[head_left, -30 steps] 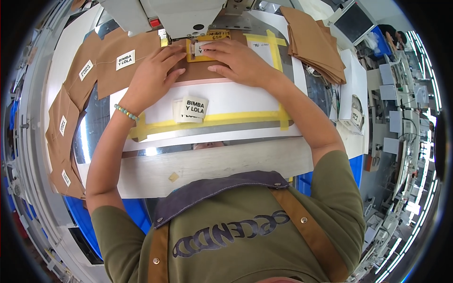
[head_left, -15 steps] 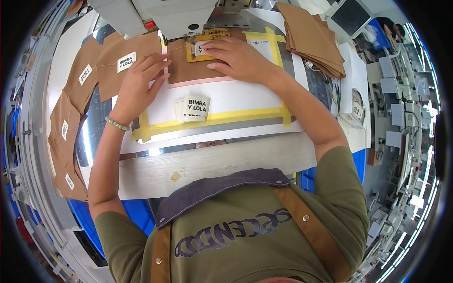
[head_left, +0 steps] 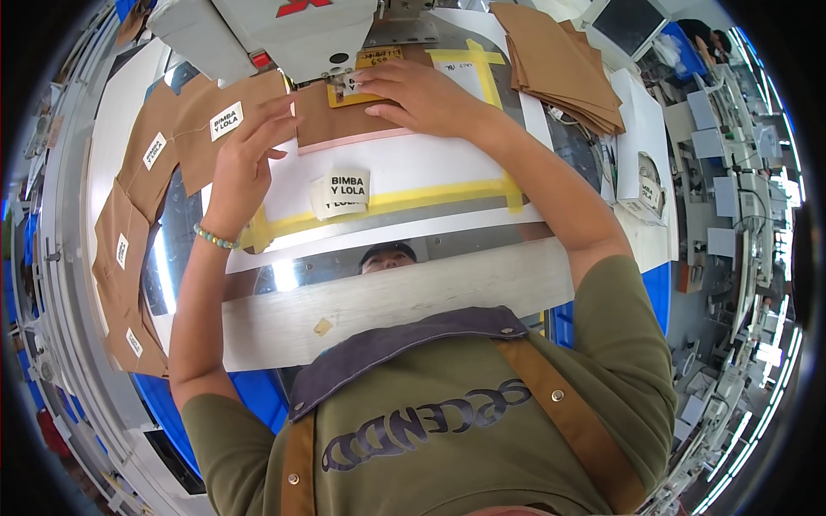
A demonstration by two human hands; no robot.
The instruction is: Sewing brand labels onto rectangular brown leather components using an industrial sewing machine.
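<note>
A brown fabric panel (head_left: 323, 126) lies under the sewing machine's head (head_left: 284, 30), its near edge along a pink strip. On it rests a yellow template (head_left: 366, 96) framing a white printed label (head_left: 350, 87). My right hand (head_left: 422, 96) lies flat over the template's right side, fingertips at the label, thumb spread below. My left hand (head_left: 243, 155) is at the panel's left edge, fingers stretched out and thumb apart, holding nothing I can see. A small stack of white labels (head_left: 348, 183) sits on the white sheet between my forearms.
Brown panels with sewn labels (head_left: 129, 206) trail down the left side, joined by thread. Plain brown panels (head_left: 555, 73) are piled at the back right, near a white box (head_left: 641, 163). Yellow tape (head_left: 413, 206) borders the white sheet. A metal strip (head_left: 465, 247) runs along the table front.
My left hand has drawn back slightly left, its thumb now bent in. My right hand stays over the template and label. The whole view has shifted a little.
</note>
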